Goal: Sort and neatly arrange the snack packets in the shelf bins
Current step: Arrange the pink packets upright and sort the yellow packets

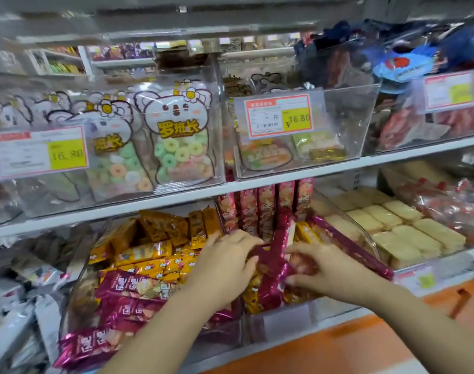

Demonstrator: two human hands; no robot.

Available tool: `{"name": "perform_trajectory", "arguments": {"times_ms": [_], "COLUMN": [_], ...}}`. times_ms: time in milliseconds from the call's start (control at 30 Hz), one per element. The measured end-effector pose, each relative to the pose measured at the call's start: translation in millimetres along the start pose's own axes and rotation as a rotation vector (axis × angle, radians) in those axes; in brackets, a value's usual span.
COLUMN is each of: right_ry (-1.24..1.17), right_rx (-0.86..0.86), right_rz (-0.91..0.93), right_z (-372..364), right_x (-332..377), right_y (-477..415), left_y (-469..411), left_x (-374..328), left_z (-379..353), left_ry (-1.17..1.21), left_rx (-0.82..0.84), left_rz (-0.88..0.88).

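Fingers of the right hand [330,273] are spread and curled: forefinger above and thumb below clamp a long magenta packet [276,256], which lies tilted, its upper end toward the back of the bin. Fingers of the left hand [225,263] lie close together and slightly bent over a dark magenta wrapper [258,259] just beside that packet, the thumb standing apart. We cannot tell whether they clasp it or only press on it.

Both hands work inside the middle clear bin [279,319] on the lower shelf. Behind them we see a row of upright magenta packets [257,209]. The adjoining left bin [76,279] holds orange packets [155,249] at the back and loose magenta packets [128,290] in front. To the right we note pale yellow wrapped cakes [392,225] laid in rows.

Above the white shelf edge [284,179], clear bins carry bear-shaped pouches of ring sweets [176,136] and price tags [279,116] reading 16.80.
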State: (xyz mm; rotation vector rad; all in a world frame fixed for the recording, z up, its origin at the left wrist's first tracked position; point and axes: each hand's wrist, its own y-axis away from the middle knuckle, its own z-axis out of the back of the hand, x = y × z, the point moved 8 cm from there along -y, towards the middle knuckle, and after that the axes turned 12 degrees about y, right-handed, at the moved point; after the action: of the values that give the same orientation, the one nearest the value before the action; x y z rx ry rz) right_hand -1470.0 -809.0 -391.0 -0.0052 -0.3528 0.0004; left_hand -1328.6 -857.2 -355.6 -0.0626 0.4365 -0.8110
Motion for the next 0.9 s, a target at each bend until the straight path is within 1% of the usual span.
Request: {"name": "perform_trajectory", "arguments": {"times_ms": [33,67,100,133,200,233,267,300,400,467,533,633,700,767,900], "right_ry": [-0.078,-0.122,-0.118,-0.065,0.172,0.298,0.393,0.459,0.579,0.606,0.63,0.716,0.769,0.744,0.586], "right_rx": [0.104,0.157,0.135,0.053,-0.142,-0.209,-0.238,-0.228,-0.097,-0.029,-0.023,-0.087,-0.111,-0.051,0.143], "right_rz": [0.036,0.068,0.076,0.059,-0.019,-0.065,-0.098,-0.121,-0.122,-0.1,-0.084,-0.083,-0.05,-0.028,-0.088], "right_z": [-7.9,-12.1,-9.1,1.7,29.9,42.3,50.0,51.7,35.3,20.9,17.2,23.7,23.4,12.8,-15.7], "right_x": [9.4,15.3,15.7,11.1,-7.5,-16.3,-24.1,-31.9,-42.3,-45.8,-47.4,-43.7,-33.3,-26.7,-36.2], "right_y": [4.2,7.0,7.9,7.4,10.2,13.3,15.9,16.9,14.1,9.8,5.3,-2.7,-12.0,-23.0,-40.1], "left_y": [-5.2,-10.4,-15.4,-20.2,-28.7,-32.6,-36.1,-39.4,-46.2,-48.0,-49.8,-50.3,-48.6,-46.3,-44.1], "left_x": [-4.5,-8.6,-11.7,-14.1,-17.7,-18.9,-19.4,-20.0,-19.7,-18.6,-16.7,-12.0,-8.1,-4.7,3.5], "left_z": [-2.5,-5.4,-9.2,-14.4,-28.5,-37.0,-46.0,-54.8,-76.4,-83.2,-81.9,-76.3,-73.1,-68.9,-61.6], "left_ry": [0.007,0.014,0.022,0.026,0.013,-0.008,-0.039,-0.078,-0.186,-0.253,-0.324,-0.442,-0.483,-0.505,-0.517], "left_rx": [-0.003,-0.004,0.003,0.024,0.113,0.174,0.245,0.317,0.512,0.586,0.591,0.565,0.548,0.527,0.5], "left_rz": [-0.018,-0.037,-0.052,-0.064,-0.085,-0.089,-0.087,-0.081,-0.052,-0.028,-0.015,-0.025,-0.028,-0.025,-0.017]}}
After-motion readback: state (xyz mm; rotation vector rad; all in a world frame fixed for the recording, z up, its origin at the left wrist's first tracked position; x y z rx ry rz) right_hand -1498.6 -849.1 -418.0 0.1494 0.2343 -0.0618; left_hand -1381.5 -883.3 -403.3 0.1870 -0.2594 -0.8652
